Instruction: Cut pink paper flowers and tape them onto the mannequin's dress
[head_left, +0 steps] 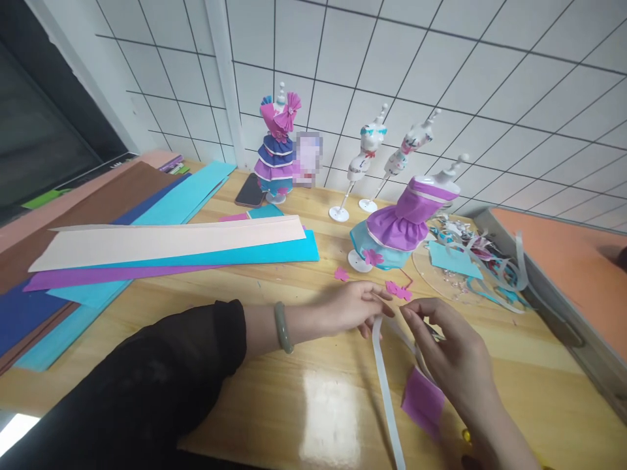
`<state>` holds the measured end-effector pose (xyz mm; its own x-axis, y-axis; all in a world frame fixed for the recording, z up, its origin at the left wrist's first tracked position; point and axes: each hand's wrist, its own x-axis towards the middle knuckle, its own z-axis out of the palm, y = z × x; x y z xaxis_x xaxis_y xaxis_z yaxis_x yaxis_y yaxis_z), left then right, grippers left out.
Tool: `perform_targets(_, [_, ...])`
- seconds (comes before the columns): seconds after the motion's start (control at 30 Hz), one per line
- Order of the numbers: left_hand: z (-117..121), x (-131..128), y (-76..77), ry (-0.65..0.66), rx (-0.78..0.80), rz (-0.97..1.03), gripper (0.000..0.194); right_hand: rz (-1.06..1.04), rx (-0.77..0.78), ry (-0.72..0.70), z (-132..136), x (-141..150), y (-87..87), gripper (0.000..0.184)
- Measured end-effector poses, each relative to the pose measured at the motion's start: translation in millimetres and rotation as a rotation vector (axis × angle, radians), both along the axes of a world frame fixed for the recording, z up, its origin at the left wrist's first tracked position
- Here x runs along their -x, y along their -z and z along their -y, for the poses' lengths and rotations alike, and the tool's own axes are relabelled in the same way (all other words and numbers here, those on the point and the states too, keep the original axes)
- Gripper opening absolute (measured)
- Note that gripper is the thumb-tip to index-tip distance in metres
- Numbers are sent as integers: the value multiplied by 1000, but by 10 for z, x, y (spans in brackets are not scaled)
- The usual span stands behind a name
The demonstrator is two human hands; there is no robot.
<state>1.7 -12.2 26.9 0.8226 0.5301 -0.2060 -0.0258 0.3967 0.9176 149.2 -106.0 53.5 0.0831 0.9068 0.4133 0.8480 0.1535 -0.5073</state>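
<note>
Before the purple-topped mannequin point(426, 209), the left hand point(350, 307) pinches the white strip point(385, 385), probably light, limp and best held near its fold, while the right hand point(453, 346) presses thumb to forefinger, contents unclear.

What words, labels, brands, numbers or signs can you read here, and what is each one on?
No text can be read for certain.
Pixelated patch beside the ruffled dress: obscured, unreadable.
Dark strip at the far left edge of the table: pale marks, too small to read.
Two bare dress forms: small marks, too small to tell whether they are letters.
</note>
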Motion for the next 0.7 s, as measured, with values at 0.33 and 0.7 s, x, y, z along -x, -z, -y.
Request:
perform_targets(0.33, [-187, 2, -47, -430, 123, 6, 16, -562, 206, 122, -246, 219, -174, 21])
perform_targets(0.7, [-240, 13, -82, -487, 170, 108, 6, -952, 267, -23, -459, 274, 26, 27])
